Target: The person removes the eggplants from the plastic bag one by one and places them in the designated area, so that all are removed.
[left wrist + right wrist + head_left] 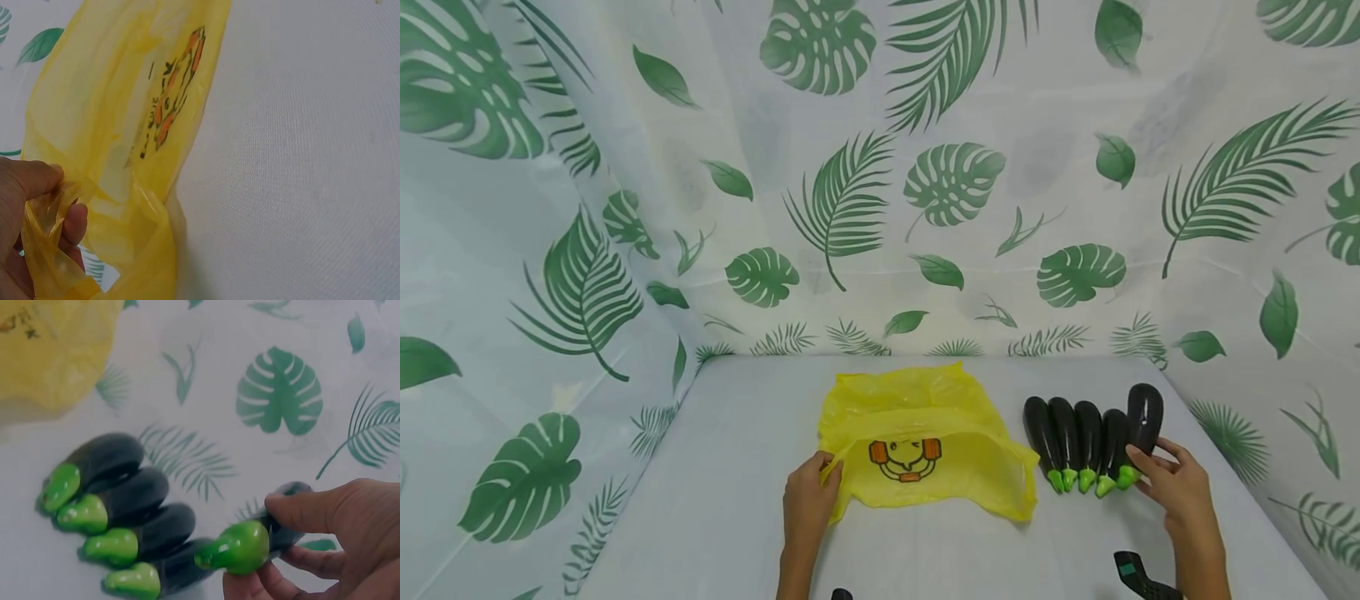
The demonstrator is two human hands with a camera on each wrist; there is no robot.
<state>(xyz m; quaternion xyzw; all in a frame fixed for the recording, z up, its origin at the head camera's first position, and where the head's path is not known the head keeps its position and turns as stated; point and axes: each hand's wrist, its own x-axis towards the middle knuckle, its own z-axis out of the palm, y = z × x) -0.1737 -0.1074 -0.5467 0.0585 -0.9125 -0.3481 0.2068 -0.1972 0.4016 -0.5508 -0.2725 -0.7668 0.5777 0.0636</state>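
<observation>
A yellow plastic bag (970, 475) with a cartoon face print lies on the table, its mouth edge toward me. My left hand (809, 492) pinches the bag's left handle; in the left wrist view, thumb and fingers (75, 224) close on the thin plastic. With my right hand (1180, 483) I grip a dark eggplant (1146, 415) around its lower part, by the green cap (240, 547). Several more eggplants (1087, 433) lie side by side just left of it, green stem ends toward me. The held one overlaps the nearest of them in the head view.
A white table (730, 433) carries everything. Behind and on both sides hang white sheets (865, 317) printed with green leaves. Black straps (1138, 579) show near the right wrist, at the lower edge.
</observation>
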